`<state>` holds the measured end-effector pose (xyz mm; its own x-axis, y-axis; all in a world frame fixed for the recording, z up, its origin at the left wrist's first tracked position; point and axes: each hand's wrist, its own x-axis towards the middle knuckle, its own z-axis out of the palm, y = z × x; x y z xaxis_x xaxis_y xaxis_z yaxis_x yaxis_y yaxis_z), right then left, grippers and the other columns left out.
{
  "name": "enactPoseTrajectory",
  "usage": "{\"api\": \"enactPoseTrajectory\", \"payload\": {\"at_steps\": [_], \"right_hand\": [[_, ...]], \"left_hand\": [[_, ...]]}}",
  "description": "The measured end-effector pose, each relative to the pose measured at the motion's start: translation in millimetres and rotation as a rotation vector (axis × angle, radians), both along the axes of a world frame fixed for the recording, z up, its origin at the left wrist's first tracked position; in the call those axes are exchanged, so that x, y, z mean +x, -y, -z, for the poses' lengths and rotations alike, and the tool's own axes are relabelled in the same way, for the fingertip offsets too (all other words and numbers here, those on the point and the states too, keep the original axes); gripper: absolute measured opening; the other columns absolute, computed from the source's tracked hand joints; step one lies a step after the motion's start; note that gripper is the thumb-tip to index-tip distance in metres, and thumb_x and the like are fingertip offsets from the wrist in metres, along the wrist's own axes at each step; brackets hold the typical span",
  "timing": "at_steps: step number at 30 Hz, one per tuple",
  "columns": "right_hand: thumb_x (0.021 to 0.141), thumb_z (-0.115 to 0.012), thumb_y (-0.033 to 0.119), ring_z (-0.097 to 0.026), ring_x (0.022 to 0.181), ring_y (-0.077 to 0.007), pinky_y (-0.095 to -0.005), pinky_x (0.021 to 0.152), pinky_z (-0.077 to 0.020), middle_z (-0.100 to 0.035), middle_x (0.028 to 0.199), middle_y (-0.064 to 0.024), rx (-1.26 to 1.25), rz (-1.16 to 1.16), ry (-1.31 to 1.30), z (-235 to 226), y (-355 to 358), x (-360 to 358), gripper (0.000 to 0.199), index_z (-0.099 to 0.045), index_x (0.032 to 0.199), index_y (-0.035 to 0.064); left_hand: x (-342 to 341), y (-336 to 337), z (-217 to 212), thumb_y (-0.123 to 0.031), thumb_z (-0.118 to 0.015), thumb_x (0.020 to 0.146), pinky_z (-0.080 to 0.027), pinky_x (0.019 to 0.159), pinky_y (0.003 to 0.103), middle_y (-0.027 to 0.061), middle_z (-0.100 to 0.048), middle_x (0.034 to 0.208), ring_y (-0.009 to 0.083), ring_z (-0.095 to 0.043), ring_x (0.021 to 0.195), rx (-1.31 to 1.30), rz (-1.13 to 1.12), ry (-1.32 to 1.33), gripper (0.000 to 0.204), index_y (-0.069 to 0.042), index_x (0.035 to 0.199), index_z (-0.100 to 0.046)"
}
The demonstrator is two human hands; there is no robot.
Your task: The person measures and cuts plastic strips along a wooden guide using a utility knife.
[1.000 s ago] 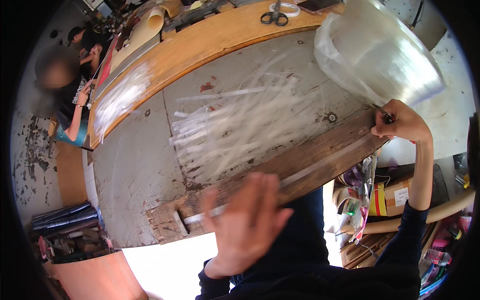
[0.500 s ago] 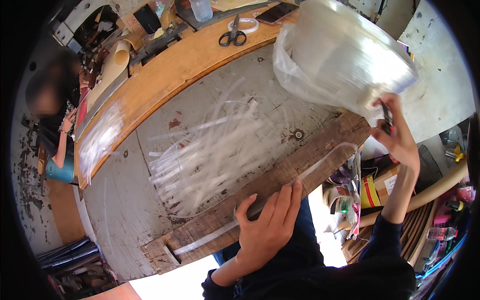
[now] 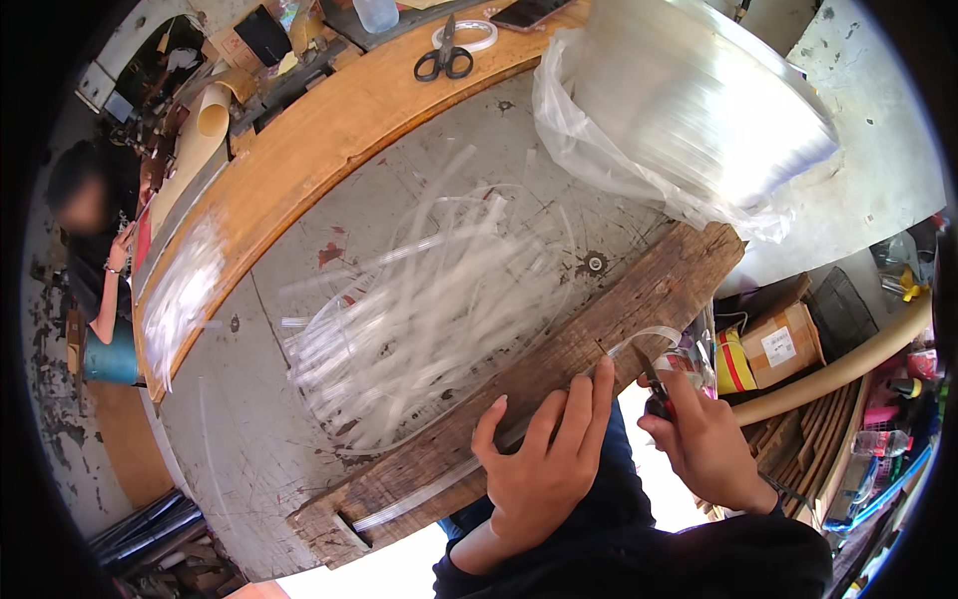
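A narrow clear plastic strip (image 3: 424, 492) lies along a worn wooden plank (image 3: 674, 270) at the table's near edge, by a small upright stop at the plank's left end. My left hand (image 3: 547, 467) rests over the strip with thumb and fingers apart, fingertips pressing down on the plank. My right hand (image 3: 707, 444) is closed round a small knife (image 3: 654, 387) with a dark and red handle. Its blade points up beside the strip's curled right end, close to my left fingertips. I cannot tell whether the blade touches the strip. Behind the plank lies a loose heap of cut clear strips (image 3: 429, 309).
A big clear plastic roll (image 3: 689, 110) in a bag stands at the back right. Scissors (image 3: 444, 60), tape (image 3: 467, 37) and a phone (image 3: 524, 12) lie on the orange ledge (image 3: 309, 160), more strips (image 3: 185, 290) at its left end. Another person (image 3: 100, 240) is at far left.
My right hand with the knife has come down and left from beside the big roll to the strip's right end. My left hand stays on the plank; the whole view has shifted slightly.
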<state>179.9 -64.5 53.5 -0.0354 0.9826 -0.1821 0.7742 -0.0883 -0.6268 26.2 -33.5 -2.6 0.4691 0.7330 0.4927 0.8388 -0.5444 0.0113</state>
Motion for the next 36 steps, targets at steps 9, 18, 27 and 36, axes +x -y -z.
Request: {"api": "enactPoseTrajectory", "payload": {"at_steps": [9,18,27,36], "right_hand": [[0.086,-0.057,0.024,-0.058,0.052,-0.0337,-0.0389,0.042,-0.0451,-0.059,0.072,-0.0169,-0.01,-0.07,0.125,4.7,-1.3,-5.8,0.032,-0.041,0.101,-0.0003],[0.085,-0.055,0.019,-0.056,0.05,-0.0368,-0.0427,0.044,-0.0453,-0.056,0.063,-0.0173,-0.1,-0.078,0.185,-0.7,-6.3,-9.7,0.027,-0.04,0.096,-0.0012],[0.084,-0.055,0.024,-0.055,0.045,-0.038,-0.0451,0.042,-0.0455,-0.056,0.053,-0.0186,-0.203,-0.102,0.227,-5.6,-19.0,-10.4,0.029,-0.039,0.086,-0.0004],[0.086,-0.053,0.021,-0.056,0.047,-0.0387,-0.0446,0.043,-0.0452,-0.055,0.052,-0.0191,-0.173,-0.108,0.155,-8.7,-26.8,-14.9,0.027,-0.038,0.087,-0.0014]], "left_hand": [[1.1,-2.5,2.1,-0.022,-0.06,0.076,-0.033,0.086,0.042,-0.01,-0.05,0.094,0.0029,-0.047,0.081,0.031,-0.041,0.036,0.03,-0.022,0.105,-0.066],[0.9,-2.7,-0.4,-0.023,-0.059,0.076,-0.034,0.086,0.044,-0.0098,-0.048,0.09,0.0029,-0.046,0.079,0.01,-0.03,0.054,0.028,-0.021,0.103,-0.067],[9.9,-12.6,-6.7,-0.029,-0.063,0.076,-0.035,0.089,0.048,0.0113,-0.051,0.123,0.0263,-0.052,0.108,-0.184,-0.095,0.135,0.017,-0.028,0.094,-0.063],[7.3,-13.3,-11.3,-0.025,-0.058,0.081,-0.035,0.088,0.041,0.0092,-0.058,0.114,0.0202,-0.057,0.097,-0.142,-0.106,0.116,0.015,-0.03,0.094,-0.06]]}}
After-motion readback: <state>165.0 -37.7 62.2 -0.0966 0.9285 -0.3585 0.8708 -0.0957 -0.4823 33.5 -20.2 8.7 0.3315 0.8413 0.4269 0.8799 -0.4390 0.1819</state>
